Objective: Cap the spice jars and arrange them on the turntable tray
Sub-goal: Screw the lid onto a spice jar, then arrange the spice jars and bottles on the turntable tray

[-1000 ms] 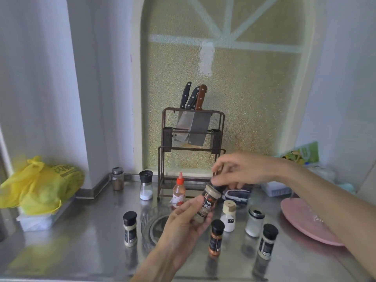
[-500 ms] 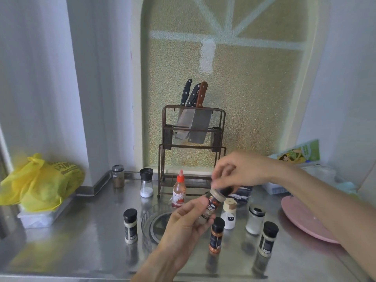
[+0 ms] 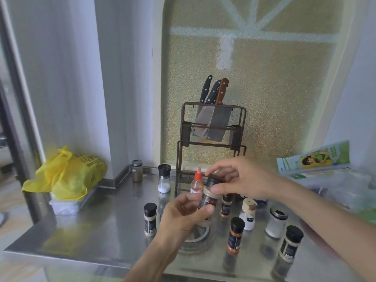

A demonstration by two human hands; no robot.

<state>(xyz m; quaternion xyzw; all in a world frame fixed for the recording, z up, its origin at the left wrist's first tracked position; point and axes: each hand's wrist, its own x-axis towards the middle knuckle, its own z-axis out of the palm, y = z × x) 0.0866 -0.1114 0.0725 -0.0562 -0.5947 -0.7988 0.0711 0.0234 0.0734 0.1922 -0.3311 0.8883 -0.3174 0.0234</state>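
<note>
left hand (image 3: 184,217) grips the small clear dark-labelled spice jar (image 3: 208,201), tilted above the steel desk (image 3: 97,224) — mouth offered up | right hand (image 3: 237,181) pinches a black cap (image 3: 213,181) just over it — lining up to cap | clear round turntable tray (image 3: 200,244) waits below

Both hands (image 3: 183,216) and forearms are bare, with no sleeves, rings or watch.

Soft daylight through the frosted window (image 3: 254,98); hazy glare; blurred, warped edges.
</note>
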